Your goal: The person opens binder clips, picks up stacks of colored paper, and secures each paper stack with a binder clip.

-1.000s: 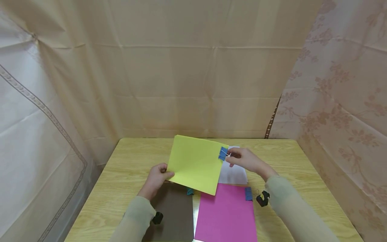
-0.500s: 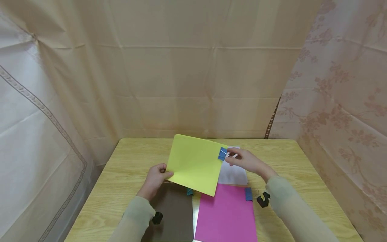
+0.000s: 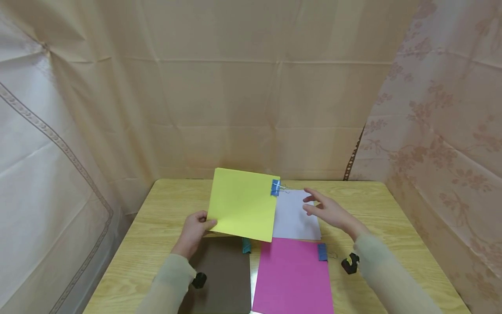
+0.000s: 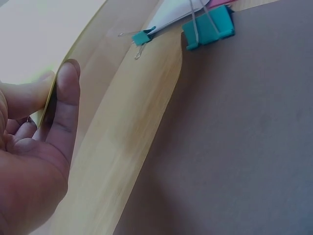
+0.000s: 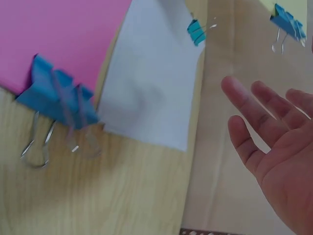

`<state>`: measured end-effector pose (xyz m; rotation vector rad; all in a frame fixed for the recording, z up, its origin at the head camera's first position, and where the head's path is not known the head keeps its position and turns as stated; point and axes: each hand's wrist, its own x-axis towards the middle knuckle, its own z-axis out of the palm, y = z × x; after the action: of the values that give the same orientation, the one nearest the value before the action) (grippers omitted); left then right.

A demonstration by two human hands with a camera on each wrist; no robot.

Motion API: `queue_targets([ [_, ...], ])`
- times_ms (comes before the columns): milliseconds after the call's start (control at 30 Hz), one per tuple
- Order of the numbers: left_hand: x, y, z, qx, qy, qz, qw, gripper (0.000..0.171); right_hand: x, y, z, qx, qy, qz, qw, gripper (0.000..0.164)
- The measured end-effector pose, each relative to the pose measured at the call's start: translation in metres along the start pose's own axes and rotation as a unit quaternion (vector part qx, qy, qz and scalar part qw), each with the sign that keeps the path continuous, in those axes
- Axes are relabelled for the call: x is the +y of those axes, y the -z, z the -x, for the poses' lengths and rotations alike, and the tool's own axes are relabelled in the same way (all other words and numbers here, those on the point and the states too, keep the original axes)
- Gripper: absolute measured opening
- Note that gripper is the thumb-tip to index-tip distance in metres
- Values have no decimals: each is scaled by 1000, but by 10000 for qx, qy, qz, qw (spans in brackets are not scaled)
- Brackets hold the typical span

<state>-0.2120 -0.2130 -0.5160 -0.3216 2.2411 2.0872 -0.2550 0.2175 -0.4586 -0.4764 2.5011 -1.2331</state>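
My left hand [image 3: 194,231] pinches the lower left corner of a yellow paper stack [image 3: 243,205], thumb in front and fingers behind, raised over the table. A blue binder clip [image 3: 275,187] grips the stack's upper right edge, its wire handles pointing right. To the right of that clip, my right hand [image 3: 327,213] hangs over the white paper [image 3: 296,216], fingers spread and holding nothing. The right wrist view shows the same right hand [image 5: 269,132] apart from the blue clip [image 5: 288,22] on the yellow paper.
Brown paper [image 3: 223,274] with a teal binder clip [image 4: 210,28] lies front left. Beside it is magenta paper [image 3: 294,279] with a blue binder clip [image 3: 322,252] at its upper right. A small teal clip [image 5: 196,33] holds the white paper. A curtain hangs behind the table.
The right hand has let go of the blue clip and drawn back to the right. The left hand has carried the yellow stack, clip attached, left and slightly up, uncovering more white paper.
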Motion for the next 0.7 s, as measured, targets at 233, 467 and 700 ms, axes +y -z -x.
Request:
queue_targets([
  [233,3,16,-2,97,116,343,9993,25,22,6,14,31,-22,2,10000,75],
  [467,3,32,-3,164,235,253,9993,27,35,9,23,130,-377,61,9992,75],
  [700,0,43,-7,213,284,114,9993,32,47,9,27,147,-406,46,9991,73],
])
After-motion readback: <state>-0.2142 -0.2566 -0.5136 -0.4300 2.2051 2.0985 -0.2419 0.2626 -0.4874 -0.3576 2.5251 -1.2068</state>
